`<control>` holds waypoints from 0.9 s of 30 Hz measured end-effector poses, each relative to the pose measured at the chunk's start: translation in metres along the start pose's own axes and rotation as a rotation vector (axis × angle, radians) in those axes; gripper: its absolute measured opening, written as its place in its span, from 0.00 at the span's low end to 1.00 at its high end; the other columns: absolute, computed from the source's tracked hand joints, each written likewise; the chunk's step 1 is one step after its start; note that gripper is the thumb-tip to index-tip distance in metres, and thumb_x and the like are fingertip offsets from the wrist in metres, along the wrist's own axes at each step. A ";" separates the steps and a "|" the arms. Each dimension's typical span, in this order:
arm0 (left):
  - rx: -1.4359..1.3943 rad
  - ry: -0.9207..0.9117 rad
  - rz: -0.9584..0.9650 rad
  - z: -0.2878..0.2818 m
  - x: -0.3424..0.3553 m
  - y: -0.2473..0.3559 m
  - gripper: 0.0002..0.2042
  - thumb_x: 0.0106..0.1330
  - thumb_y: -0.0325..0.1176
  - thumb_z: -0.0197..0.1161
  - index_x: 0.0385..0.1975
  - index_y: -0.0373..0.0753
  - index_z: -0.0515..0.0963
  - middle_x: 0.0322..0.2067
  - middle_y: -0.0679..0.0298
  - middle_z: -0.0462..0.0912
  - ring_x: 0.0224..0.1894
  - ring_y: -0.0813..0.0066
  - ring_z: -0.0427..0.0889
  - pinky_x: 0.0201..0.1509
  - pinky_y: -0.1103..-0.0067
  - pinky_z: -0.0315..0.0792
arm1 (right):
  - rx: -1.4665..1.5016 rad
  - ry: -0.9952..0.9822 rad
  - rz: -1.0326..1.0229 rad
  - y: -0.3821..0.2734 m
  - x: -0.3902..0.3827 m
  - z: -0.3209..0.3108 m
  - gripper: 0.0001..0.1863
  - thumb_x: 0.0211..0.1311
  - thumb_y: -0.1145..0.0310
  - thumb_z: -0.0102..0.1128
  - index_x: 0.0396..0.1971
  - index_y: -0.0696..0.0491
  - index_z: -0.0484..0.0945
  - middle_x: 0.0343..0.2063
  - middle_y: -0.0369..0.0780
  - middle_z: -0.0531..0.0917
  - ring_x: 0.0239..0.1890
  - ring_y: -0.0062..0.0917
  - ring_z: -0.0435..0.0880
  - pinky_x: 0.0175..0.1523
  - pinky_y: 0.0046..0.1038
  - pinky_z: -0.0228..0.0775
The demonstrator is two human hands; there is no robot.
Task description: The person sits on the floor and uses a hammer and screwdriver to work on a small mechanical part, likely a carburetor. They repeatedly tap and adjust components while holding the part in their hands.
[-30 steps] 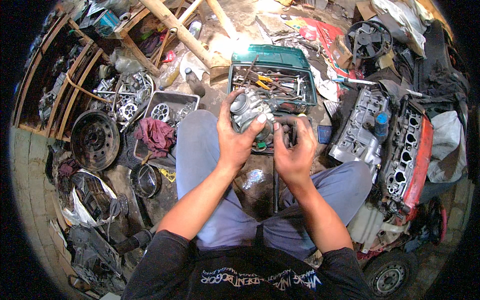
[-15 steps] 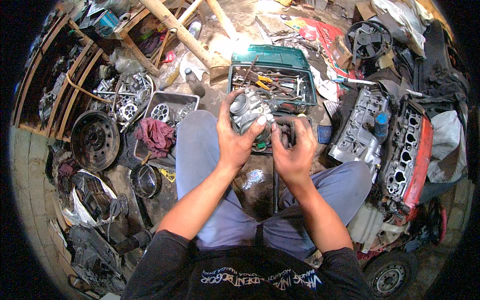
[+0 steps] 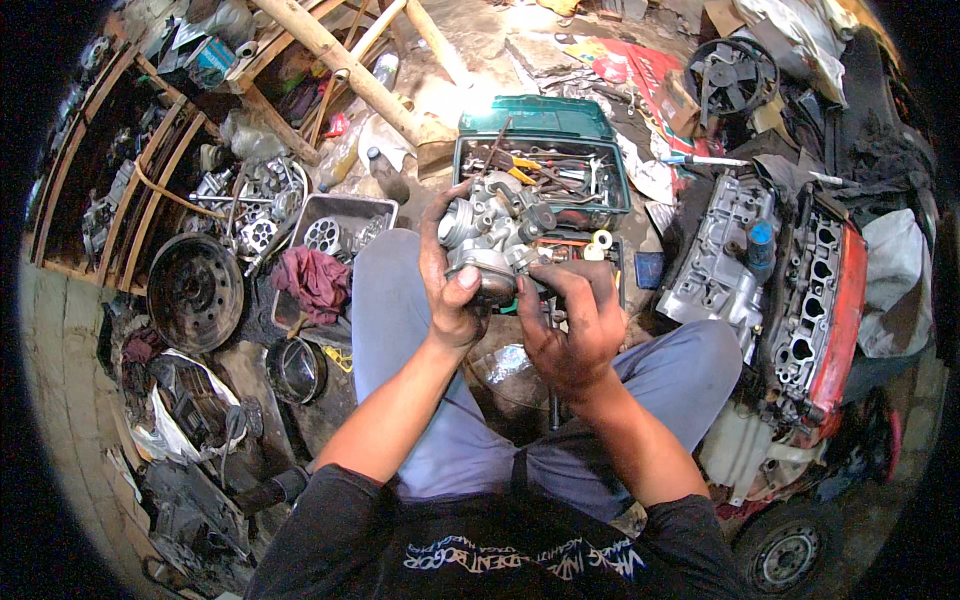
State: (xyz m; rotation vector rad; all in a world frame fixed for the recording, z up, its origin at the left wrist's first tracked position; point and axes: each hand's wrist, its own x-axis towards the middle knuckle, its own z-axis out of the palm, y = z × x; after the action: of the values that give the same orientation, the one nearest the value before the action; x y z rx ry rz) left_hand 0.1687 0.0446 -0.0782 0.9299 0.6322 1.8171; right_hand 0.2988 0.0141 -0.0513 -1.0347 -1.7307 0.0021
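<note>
Two bare hands, 1 metal part w/ round bore held up over the lap, in front of open green toolbox.

L hand: wrapped round part's L side & underside, thumb on near face; prob. bears most of the wt, leaving R hand free for finer work. R hand: fingers curled, thumb & index nearly together at part's lower R edge; can't tell if anything is pinched.

Toolbox lid tipped back, away from person, presumably so tools stay within reach. Dk-red cloth lies over near end of grey tray, prob. handy to L side.

Counts: toolbox ×1 (tools inside overlap, can't count); tray ×1; cloth ×1; bare steel wheel ×1, far L; tyred wheel ×1, lower R; black round bowl ×1; fan ×1, upper R; grey engine casting ×1, beyond R knee.
</note>
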 end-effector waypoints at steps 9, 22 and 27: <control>0.008 -0.044 -0.022 0.002 0.000 0.003 0.47 0.51 0.54 0.66 0.70 0.37 0.58 0.59 0.49 0.71 0.60 0.56 0.76 0.64 0.64 0.72 | -0.015 0.004 0.019 -0.002 -0.001 -0.001 0.15 0.50 0.72 0.73 0.39 0.51 0.81 0.32 0.41 0.81 0.28 0.35 0.83 0.32 0.33 0.77; 0.028 0.002 0.030 0.000 0.000 -0.001 0.46 0.51 0.51 0.67 0.70 0.36 0.58 0.58 0.49 0.71 0.59 0.57 0.77 0.62 0.64 0.74 | 0.016 0.012 0.079 -0.006 0.001 0.001 0.15 0.49 0.76 0.71 0.39 0.52 0.80 0.33 0.43 0.80 0.31 0.37 0.82 0.34 0.35 0.76; 0.102 -0.015 0.021 -0.008 0.001 0.000 0.47 0.51 0.52 0.68 0.70 0.36 0.58 0.57 0.50 0.71 0.58 0.56 0.77 0.63 0.64 0.74 | 0.018 0.006 0.095 -0.008 0.000 0.003 0.15 0.48 0.80 0.71 0.38 0.56 0.79 0.33 0.44 0.79 0.36 0.38 0.79 0.41 0.35 0.74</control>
State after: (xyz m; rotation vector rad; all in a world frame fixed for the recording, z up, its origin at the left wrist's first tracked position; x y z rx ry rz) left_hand 0.1623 0.0455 -0.0827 1.0203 0.7143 1.8081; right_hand 0.2918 0.0108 -0.0488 -1.1014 -1.6718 0.0742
